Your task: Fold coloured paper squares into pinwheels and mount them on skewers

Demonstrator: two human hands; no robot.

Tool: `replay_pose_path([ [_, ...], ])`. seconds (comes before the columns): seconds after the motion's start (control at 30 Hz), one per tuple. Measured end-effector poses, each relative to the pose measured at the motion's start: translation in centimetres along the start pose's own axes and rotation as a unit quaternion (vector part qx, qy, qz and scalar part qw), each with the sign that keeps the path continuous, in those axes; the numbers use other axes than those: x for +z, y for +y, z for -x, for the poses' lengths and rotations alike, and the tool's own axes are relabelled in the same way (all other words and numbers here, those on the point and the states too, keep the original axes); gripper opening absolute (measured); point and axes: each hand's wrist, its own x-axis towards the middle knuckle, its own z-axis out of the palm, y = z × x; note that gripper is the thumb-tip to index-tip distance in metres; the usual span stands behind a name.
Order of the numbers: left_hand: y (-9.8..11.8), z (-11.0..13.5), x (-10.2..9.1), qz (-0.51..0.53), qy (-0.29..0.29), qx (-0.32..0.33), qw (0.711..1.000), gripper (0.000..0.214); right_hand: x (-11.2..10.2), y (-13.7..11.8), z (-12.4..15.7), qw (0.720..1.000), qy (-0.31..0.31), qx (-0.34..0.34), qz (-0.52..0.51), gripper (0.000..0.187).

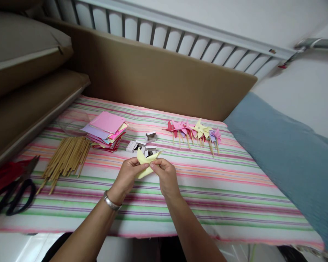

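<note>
Between my two hands is a pale yellow paper pinwheel (147, 158), its corners folded in toward the middle. My left hand (127, 175), with a silver bracelet at the wrist, pinches its left side. Thumb and fingers of my right hand (166, 174) close on its right side, the thumbs nearly meeting at the centre. Just beyond the paper stand small white open boxes (151, 137) with dark contents too small to name. A stack of coloured paper squares (108, 122) lies to the left of them.
Thin wooden sticks (67, 156) are heaped at the left, near black-handled scissors (15, 189) and something red (5, 176). Finished pinwheels on sticks (200, 130) lie at the back right. A brown padded board (158, 76) closes off the back of the striped cloth (221, 189).
</note>
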Motion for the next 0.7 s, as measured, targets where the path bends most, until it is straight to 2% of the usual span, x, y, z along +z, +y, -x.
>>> replay_pose_path([
  [0.23, 0.0, 0.1, 0.1, 0.010, 0.009, -0.003, 1.000, 0.024, -0.1, 0.2, -0.1, 0.999, -0.002, -0.011, 0.033, 0.010],
  [0.47, 0.4, 0.1, 0.2, 0.037, -0.027, -0.029, 0.999, 0.030, 0.0, 0.2, 0.0, 0.999, -0.024, -0.031, 0.014, 0.022],
  [0.7, 0.2, 0.4, -0.1, 0.021, -0.013, 0.000, 1.000, 0.032, 0.0, -0.4, 1.0, 0.991, -0.031, -0.066, 0.112, 0.059],
])
